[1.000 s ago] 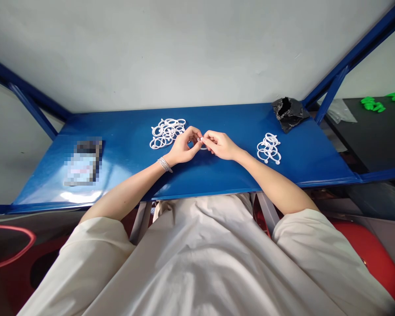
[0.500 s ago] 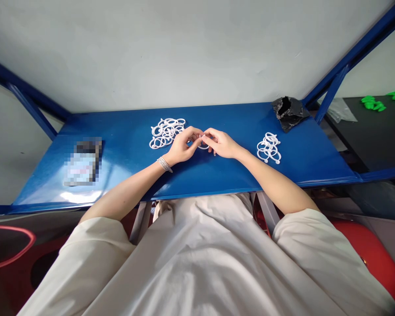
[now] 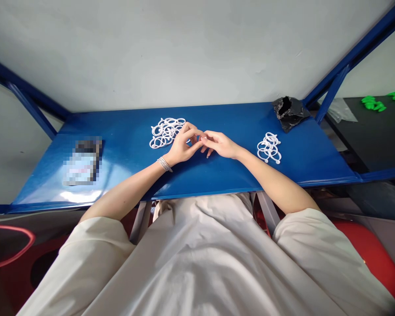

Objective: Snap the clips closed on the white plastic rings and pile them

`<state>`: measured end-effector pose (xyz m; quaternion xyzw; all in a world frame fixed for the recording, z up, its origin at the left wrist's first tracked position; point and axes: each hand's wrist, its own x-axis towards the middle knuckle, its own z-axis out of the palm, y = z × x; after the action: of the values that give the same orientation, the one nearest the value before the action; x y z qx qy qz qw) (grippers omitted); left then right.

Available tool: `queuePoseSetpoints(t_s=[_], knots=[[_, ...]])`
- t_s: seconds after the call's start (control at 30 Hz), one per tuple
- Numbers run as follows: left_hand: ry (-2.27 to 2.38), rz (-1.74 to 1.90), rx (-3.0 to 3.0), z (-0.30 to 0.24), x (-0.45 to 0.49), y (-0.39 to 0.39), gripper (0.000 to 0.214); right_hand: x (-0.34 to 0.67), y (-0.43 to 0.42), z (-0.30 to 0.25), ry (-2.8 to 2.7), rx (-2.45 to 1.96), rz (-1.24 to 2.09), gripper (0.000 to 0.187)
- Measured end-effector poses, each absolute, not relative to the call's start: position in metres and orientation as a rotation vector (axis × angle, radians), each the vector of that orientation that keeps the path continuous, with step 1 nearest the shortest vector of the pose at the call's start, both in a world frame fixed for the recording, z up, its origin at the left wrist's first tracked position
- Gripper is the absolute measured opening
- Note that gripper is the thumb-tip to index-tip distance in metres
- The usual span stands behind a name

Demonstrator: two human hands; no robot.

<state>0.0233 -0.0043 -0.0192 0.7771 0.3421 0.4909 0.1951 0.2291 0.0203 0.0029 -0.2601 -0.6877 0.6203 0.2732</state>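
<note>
My left hand [image 3: 183, 145] and my right hand [image 3: 221, 144] meet fingertip to fingertip over the middle of the blue table. Both are closed in a pinch around a white plastic curtain ring [image 3: 204, 138], of which only a small bit shows; the fingers hide the rest. Just beyond my left hand lies a pile of white curtain rings [image 3: 161, 131] with small knobs on them, partly covered by that hand. A smaller heap of the same rings [image 3: 269, 148] rests to the right of my right hand.
The blue table [image 3: 125, 127] stands against a pale wall. A crumpled black plastic bag [image 3: 289, 115] lies at its back right corner. On the left is a blurred-out flat object [image 3: 83, 162]. Green pieces [image 3: 372, 103] sit on a dark table further right.
The ring's hoop, seen below my fingertips before, is now hidden behind them. My fingers have shifted slightly, with the left fingers curling more. Both piles look the same.
</note>
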Motion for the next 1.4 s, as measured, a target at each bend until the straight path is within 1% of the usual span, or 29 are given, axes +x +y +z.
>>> queuePoseSetpoints(t_s=[0.3, 0.6, 0.77, 0.97, 1.17, 1.4], knots=[[0.955, 1.364, 2.203, -0.022, 0.0227, -0.0049, 0.04, 0.2294, 0.0213, 0.0028, -1.862, -0.788, 1.512, 0.041], [0.974, 1.311, 2.284, -0.0178, 0.0229, -0.008, 0.036, 0.2314, 0.0209, 0.005, -1.905, -0.826, 1.436, 0.045], [1.008, 1.275, 2.302, -0.0189, 0.0217, -0.0071, 0.035, 0.2298, 0.0199, 0.0035, -1.933, -0.891, 1.387, 0.041], [1.015, 1.281, 2.325, -0.0206, 0.021, -0.0064, 0.038, 0.2303, 0.0192, 0.0023, -1.912, -0.864, 1.433, 0.038], [1.005, 1.267, 2.321, -0.0169, 0.022, -0.0083, 0.036, 0.2307, 0.0175, 0.0063, -1.911, -0.874, 1.369, 0.029], [0.988, 1.278, 2.336, -0.0174, 0.0218, -0.0081, 0.036, 0.2308, 0.0157, 0.0107, -1.93, -0.874, 1.321, 0.029]])
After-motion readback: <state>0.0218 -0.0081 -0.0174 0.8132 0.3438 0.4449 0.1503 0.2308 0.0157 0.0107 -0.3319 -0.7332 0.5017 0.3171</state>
